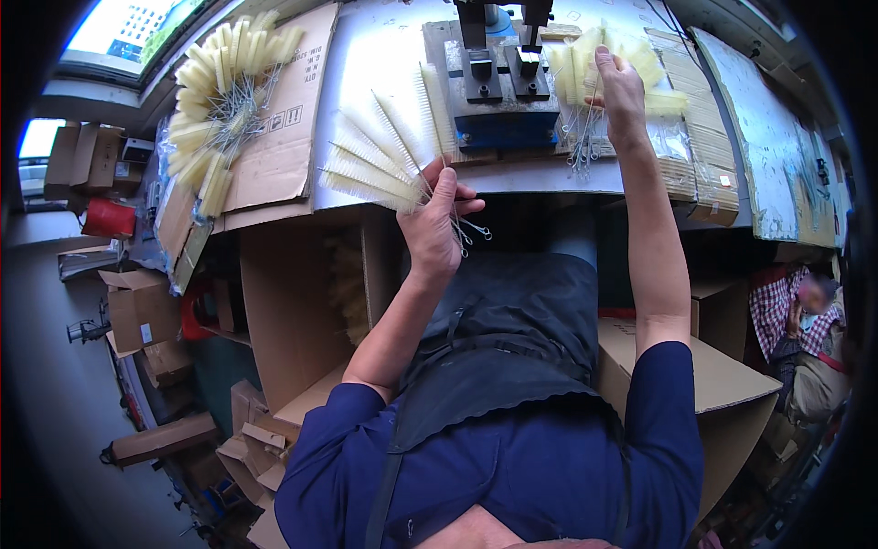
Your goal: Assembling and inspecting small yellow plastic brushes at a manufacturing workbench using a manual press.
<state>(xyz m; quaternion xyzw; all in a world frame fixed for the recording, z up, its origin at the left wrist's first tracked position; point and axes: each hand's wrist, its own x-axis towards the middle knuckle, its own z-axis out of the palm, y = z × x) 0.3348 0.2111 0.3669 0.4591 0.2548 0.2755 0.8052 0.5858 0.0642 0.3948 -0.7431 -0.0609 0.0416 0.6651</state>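
My left hand (pixel 433 229) pinches several bottle brushes (pixel 380 156) by their twisted wire stems. Their cream bristles fan out up and to the left, and the looped wire ends hang below my fingers. Right of the machine, my right hand (pixel 618 91) reaches into a pile of similar brushes (pixel 654 69), its fingers closed on one brush among them. Wire stems with looped ends (pixel 581 151) stick out of that pile toward me. Between my hands stands a small bench press (pixel 505 101) with a blue base and dark metal jaws.
A large heap of brushes (pixel 215 110) lies on flattened cardboard (pixel 288 137) at the left of the white table (pixel 357 55). Open cardboard boxes (pixel 297 311) stand below the table edge. More cardboard (pixel 700 137) lies at the right. Another person (pixel 796 316) sits at far right.
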